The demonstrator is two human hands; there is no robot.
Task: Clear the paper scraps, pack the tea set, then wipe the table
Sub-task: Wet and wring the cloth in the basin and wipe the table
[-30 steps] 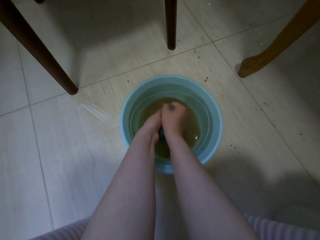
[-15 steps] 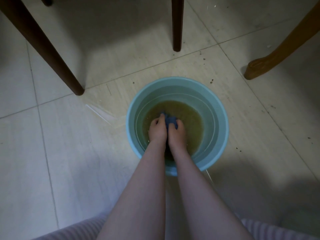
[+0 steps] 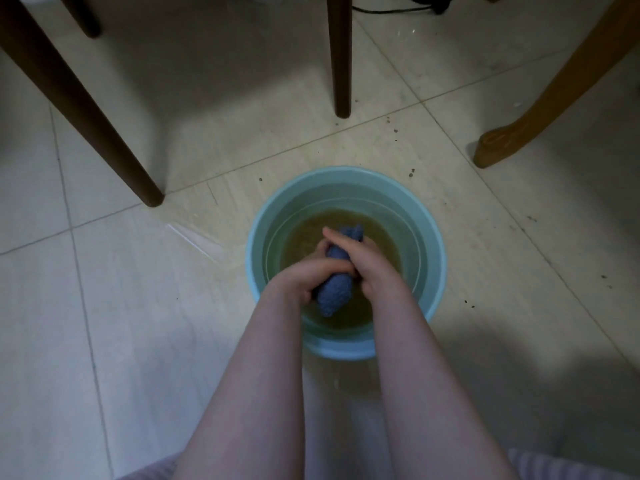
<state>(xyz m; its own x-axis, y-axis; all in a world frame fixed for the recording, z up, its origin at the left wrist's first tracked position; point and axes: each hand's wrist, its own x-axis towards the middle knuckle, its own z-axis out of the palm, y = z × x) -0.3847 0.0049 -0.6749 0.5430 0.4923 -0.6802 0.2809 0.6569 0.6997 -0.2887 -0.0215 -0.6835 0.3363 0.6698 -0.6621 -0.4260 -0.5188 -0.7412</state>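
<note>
Wringing, by the look of it: both hands are working a rolled blue cloth over the teal basin, which is standing on the tiled floor.

Grip: the left hand is clenching round the cloth's near part. The right hand is clenching round its far part, with its fingers crossing over the top. The cloth's far end is poking out beyond the right hand. Its near end is hanging at the brownish water; whether it is touching cannot be told.

Hazards, as judged:
- Runoff could be falling past the basin's near rim if the twist is drifting off centre. A pale streak is showing on the tile just left of the basin; wet or not, I cannot tell.
- The water is looking murky, so the cloth may be carrying a stain back to the table.
- An under-wrung cloth may be dripping on the way.
- Forearms pressing on the near rim could be tipping the basin.

Room:
- The slanting dark leg is standing near the basin's far-left side, apart from it.
- The upright dark leg is standing beyond the far rim.
- The pale wooden leg is standing well apart at far right.
- Bare tile is lying on both near sides, so lifting up and back toward the person is looking freest.
</note>
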